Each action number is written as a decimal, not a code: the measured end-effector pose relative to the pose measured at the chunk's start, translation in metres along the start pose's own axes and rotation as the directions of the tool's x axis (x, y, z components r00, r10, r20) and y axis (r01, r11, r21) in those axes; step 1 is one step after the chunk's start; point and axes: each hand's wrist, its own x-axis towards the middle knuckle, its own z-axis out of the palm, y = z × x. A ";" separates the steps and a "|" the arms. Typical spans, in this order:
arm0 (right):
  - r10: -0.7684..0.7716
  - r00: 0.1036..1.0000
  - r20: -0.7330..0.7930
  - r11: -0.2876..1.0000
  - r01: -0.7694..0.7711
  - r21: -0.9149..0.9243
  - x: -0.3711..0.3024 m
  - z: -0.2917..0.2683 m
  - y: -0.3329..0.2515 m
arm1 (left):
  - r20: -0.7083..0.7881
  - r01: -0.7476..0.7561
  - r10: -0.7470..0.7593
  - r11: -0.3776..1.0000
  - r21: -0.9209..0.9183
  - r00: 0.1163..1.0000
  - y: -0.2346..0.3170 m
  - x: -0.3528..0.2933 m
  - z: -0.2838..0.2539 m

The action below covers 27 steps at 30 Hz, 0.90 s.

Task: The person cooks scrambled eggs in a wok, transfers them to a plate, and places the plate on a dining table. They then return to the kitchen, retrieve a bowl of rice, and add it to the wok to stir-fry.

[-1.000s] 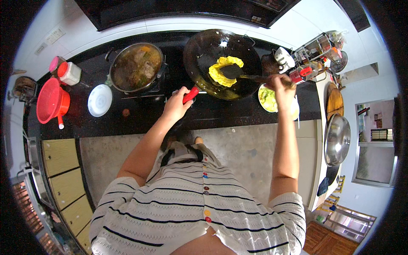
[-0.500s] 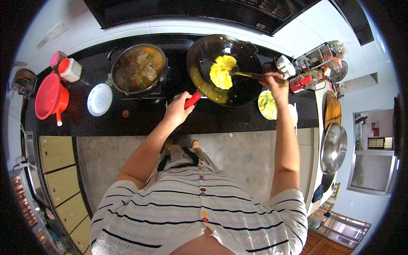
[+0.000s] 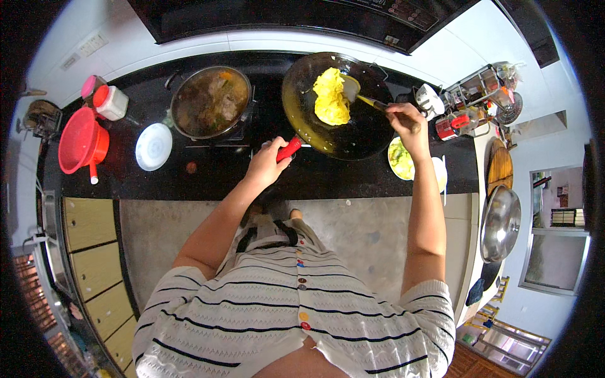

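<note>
A black wok (image 3: 368,135) sits on the stove, and yellow cooked egg (image 3: 331,101) lies in it, folded and puffy. My left hand (image 3: 268,162) is closed round the wok's red handle (image 3: 290,148). In my right hand (image 3: 408,129) is the handle of a spatula (image 3: 373,102). The spatula's blade rests against the egg's right side, inside the wok. Just below the right hand stands a bowl of chopped pale-green vegetable (image 3: 399,157), partly covered by my wrist. A white dish (image 3: 440,173) shows beside that forearm.
Left of the wok, a pot of meat stew (image 3: 212,104) stands on another burner. A white plate (image 3: 154,147), a red strainer (image 3: 79,142) and a red-lidded jar (image 3: 112,102) are farther left. At right are a white mug (image 3: 428,101), a condiment rack (image 3: 469,91) and a metal lid (image 3: 502,223).
The spatula blade has shifted up along the egg's right edge, and the egg has moved slightly farther back in the wok, its shape altered. My left hand keeps hold of the handle.
</note>
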 end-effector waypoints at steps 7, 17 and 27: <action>-0.141 0.990 0.027 0.927 0.142 -0.348 -0.005 -0.029 -0.029 | -0.048 -0.049 0.049 0.999 -0.004 0.998 -0.004 0.000 0.004; 0.455 0.883 -0.112 0.867 -0.411 0.284 -0.035 -0.063 -0.030 | -0.075 -0.057 0.056 0.998 -0.013 0.996 -0.010 0.001 0.007; 0.525 0.775 -0.353 0.709 -0.168 0.685 -0.095 0.050 0.046 | -0.039 -0.018 0.017 1.000 -0.022 0.999 -0.011 0.000 0.003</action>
